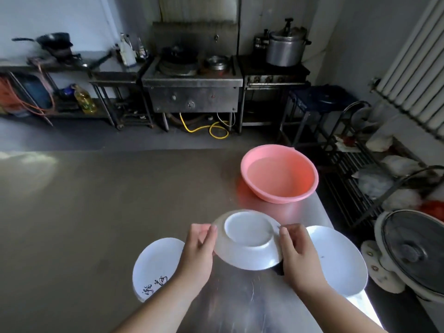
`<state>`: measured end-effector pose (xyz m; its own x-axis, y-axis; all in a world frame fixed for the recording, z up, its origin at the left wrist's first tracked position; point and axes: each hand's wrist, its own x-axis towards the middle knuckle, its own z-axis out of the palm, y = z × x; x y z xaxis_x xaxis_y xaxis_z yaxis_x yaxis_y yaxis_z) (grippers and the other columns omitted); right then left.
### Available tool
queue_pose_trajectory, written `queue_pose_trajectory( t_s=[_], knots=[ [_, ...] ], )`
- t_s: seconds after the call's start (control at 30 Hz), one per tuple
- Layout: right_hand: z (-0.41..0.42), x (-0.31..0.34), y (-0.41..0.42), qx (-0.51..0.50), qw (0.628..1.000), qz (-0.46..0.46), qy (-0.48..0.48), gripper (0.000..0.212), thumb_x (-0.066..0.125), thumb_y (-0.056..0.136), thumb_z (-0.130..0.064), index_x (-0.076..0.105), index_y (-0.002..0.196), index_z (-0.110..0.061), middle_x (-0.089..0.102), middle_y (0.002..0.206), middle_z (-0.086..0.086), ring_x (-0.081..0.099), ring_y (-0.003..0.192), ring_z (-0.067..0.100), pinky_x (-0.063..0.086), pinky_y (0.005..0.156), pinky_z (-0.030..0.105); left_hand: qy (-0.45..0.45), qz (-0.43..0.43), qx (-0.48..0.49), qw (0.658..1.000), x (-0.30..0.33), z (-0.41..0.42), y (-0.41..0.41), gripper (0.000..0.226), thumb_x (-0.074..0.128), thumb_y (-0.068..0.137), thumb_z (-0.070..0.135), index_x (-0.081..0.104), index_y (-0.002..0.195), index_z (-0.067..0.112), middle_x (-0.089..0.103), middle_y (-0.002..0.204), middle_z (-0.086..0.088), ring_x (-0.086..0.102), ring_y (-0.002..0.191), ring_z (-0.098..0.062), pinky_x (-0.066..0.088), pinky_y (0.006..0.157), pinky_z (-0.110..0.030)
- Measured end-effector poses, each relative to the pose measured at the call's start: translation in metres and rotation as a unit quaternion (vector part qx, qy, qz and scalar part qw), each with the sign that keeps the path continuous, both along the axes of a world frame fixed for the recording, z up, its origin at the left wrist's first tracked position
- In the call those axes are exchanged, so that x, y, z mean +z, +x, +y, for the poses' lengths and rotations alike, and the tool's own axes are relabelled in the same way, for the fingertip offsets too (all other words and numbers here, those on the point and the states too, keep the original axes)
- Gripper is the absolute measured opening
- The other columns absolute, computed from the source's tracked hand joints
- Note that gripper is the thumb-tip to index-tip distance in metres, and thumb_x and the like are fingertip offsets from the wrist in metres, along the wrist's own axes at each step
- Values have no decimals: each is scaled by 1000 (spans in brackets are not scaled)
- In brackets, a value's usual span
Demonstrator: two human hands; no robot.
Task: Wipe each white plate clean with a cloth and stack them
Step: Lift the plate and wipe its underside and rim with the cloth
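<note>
I hold a white plate (248, 246) above the steel table (96, 212), its underside and foot ring turned toward me. My left hand (198, 254) grips its left rim and my right hand (299, 255) grips its right rim. A second white plate (156, 265) with black characters on it lies on the table at the left, partly behind my left wrist. A third white plate (341, 260) lies at the right near the table's edge. A small dark patch shows under my right hand; I cannot tell if it is the cloth.
A pink basin (280, 174) with water stands at the far right of the table. Off the right edge are a fan (413, 251) on the floor and a wire rack (360, 164). A stove and pots line the back wall.
</note>
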<state>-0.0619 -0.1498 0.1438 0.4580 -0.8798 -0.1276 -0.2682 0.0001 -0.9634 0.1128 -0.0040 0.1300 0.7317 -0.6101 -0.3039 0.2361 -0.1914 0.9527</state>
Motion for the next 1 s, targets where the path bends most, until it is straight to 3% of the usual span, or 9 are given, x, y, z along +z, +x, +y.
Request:
queue_pose_trajectory(
  t_s=[0.07,0.17,0.33,0.47,0.6,0.7,0.83,0.9,1.0],
  knots=[
    [-6,23,-3,34,998,-29,-38,7,59,104,-43,62,100,-38,68,77,0,68,64,16,58,49,28,-93,96,36,990,20,-9,2,31,74,90,38,63,118,30,71,117,-3,71,99,-9,59,79,-29],
    [-25,51,-6,97,980,32,-172,12,55,103,-47,52,114,-44,69,72,-4,69,61,13,57,49,33,-213,207,3,955,51,-23,7,43,64,96,8,63,137,20,74,130,-5,73,114,-21,62,77,-33],
    [-66,99,-3,32,898,189,-396,12,59,100,-47,59,98,-35,64,75,-12,58,63,7,45,53,32,-254,207,-25,944,95,-30,7,43,56,96,9,67,137,15,69,138,-13,69,122,-29,61,82,-42],
    [-77,136,4,-34,918,42,-393,22,58,100,-38,60,78,-34,64,83,-18,63,74,4,52,64,32,-260,168,-28,951,118,-35,4,44,45,104,4,58,145,15,67,140,-14,65,128,-35,55,96,-53],
    [-64,166,24,17,914,-109,-391,14,54,101,-46,68,100,-46,62,105,-23,65,102,5,55,78,21,-254,147,-30,955,134,-41,-12,42,46,105,2,55,143,17,69,136,-15,66,125,-41,52,99,-61],
    [-55,173,38,123,877,-51,-463,37,56,102,-43,66,134,-26,57,132,-14,56,122,1,39,101,11,-262,147,-33,953,141,-47,-26,43,46,103,3,53,144,14,68,136,-18,66,124,-42,54,96,-59],
    [-46,162,40,150,776,179,-586,57,44,107,-43,39,162,-27,34,168,-12,22,157,36,15,127,54,-283,154,-42,946,150,-50,-38,48,50,100,4,53,146,15,67,139,-19,65,127,-39,51,105,-57],
    [-41,157,29,168,770,167,-592,60,36,109,-42,30,165,-23,22,173,-9,6,162,36,4,129,55,-297,155,-38,942,155,-49,-40,48,51,99,3,54,146,15,67,139,-19,66,125,-39,50,106,-56],
    [-25,139,8,207,767,107,-598,61,43,104,-34,38,162,-16,24,173,-1,12,162,33,18,128,50,-303,153,-25,940,162,-49,-41,43,47,103,3,55,144,15,68,137,-19,66,126,-38,51,100,-51]
  ],
)
